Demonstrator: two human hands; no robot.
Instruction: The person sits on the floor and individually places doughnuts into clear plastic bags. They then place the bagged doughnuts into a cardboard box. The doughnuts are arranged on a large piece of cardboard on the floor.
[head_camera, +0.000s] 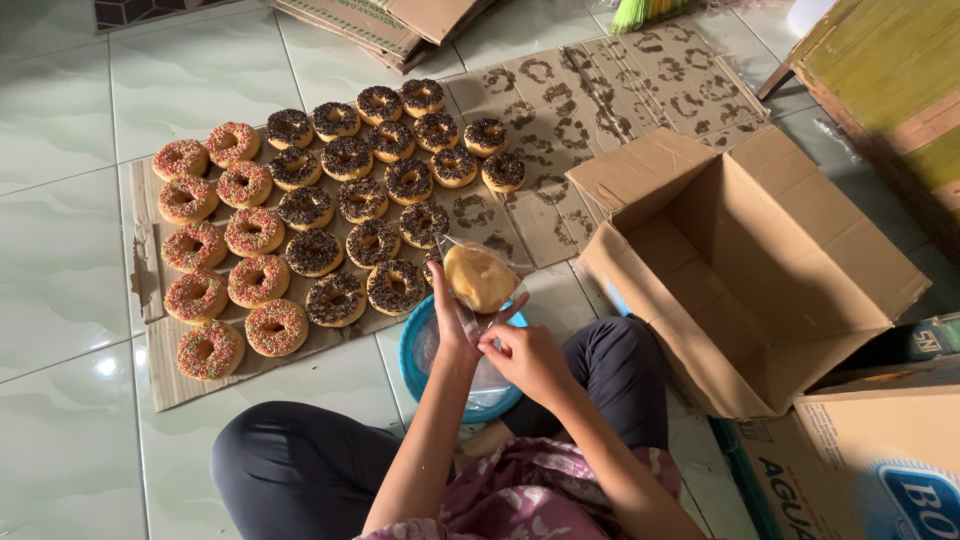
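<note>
I sit cross-legged on a tiled floor. My left hand (452, 322) holds up a clear plastic bag (478, 272) with one doughnut (480, 279) inside, its pale underside facing me. My right hand (528, 357) pinches the bag's lower edge just beside the left hand. Both hands hover over a blue bowl (413, 360) between my knees. In front of me, several doughnuts lie in rows on a cardboard sheet (170, 385): pink ones with coloured sprinkles (258, 280) on the left, chocolate-sprinkled ones (362, 199) on the right.
An open, empty cardboard box (750, 270) stands at my right. A printed carton (880, 460) sits at the lower right. Flattened cardboard with ring stains (620, 90) stretches toward the back, and folded cardboard (380, 25) lies at the top.
</note>
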